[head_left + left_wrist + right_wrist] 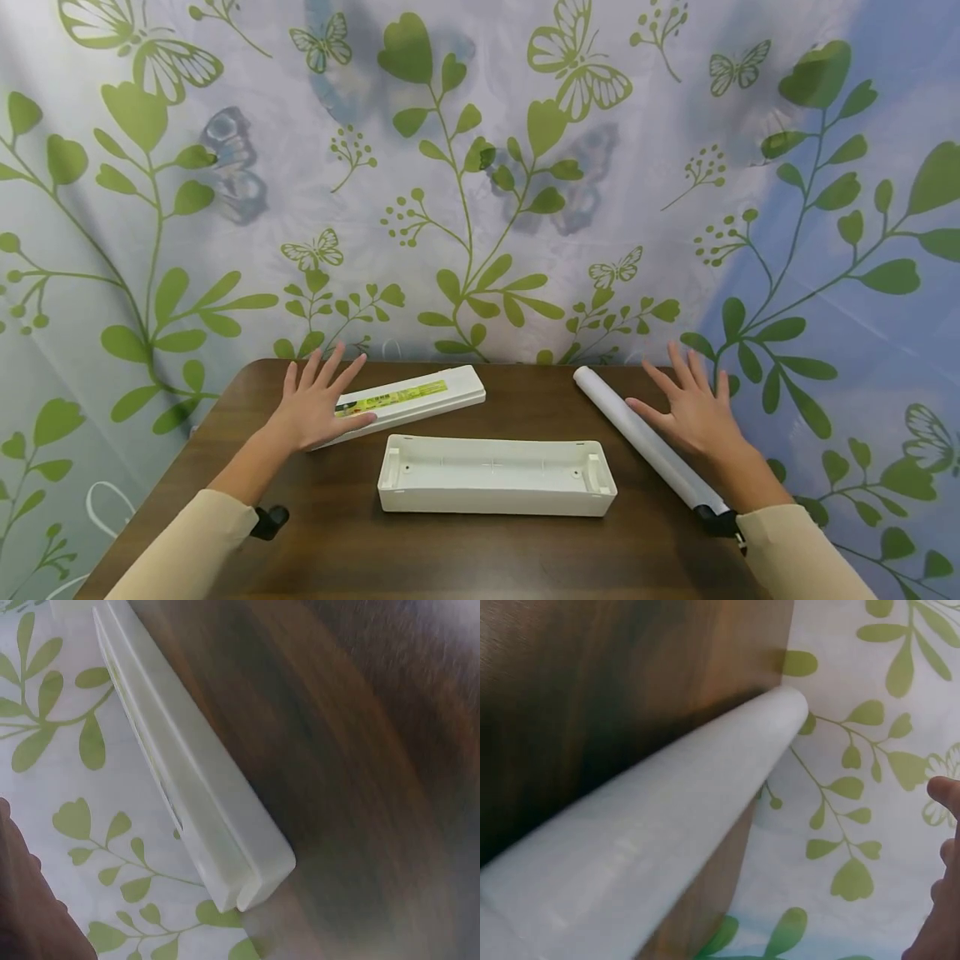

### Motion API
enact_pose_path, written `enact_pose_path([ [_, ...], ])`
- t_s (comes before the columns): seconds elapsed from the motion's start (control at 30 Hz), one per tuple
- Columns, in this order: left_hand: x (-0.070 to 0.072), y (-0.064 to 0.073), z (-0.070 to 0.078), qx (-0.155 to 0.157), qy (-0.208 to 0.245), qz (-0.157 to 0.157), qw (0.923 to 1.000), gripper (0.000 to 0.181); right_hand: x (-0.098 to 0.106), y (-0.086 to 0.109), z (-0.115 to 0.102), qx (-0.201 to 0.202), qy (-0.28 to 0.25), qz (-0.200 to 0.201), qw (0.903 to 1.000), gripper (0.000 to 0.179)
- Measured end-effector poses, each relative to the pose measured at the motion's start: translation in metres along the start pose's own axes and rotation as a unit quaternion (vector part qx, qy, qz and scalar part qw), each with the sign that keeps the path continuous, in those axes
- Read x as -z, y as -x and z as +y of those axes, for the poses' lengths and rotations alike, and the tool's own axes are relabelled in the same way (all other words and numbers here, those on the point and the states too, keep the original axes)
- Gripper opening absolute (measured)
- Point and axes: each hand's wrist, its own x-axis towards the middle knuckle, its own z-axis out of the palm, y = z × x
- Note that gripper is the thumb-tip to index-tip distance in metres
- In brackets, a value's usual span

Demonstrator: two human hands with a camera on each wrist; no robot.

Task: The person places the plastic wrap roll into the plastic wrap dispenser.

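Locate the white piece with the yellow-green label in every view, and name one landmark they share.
Head: white piece left of centre, partly behind the left hand.
Left wrist: slants from upper left to lower middle.
Right wrist: not in it.
Shared landmark: the leaf-patterned backdrop.

Head view: up high at the near side, facing fwd & down over the counter to the leafy curtain behind; widest & farthest back, w/ L fingers & R fingers both in. L wrist view: v. close to the long white piece, turned so curtain's at frame left, counter at right. R wrist view: v. close to the white roll, looking along it twd its far end; curtain at frame right. Head & L wrist share the long white piece; head & R wrist, the white roll; all 3 get counter & curtain.
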Motion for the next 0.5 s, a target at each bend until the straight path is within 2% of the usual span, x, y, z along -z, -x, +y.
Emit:
enact_pose_path([
  [0.5,-0.028,0.016,0.017,-0.05,0.033,0.036,0.9976,0.097,-0.024,0.03,-0.002,0.018,-0.027,0.03,0.999,0.078],
])
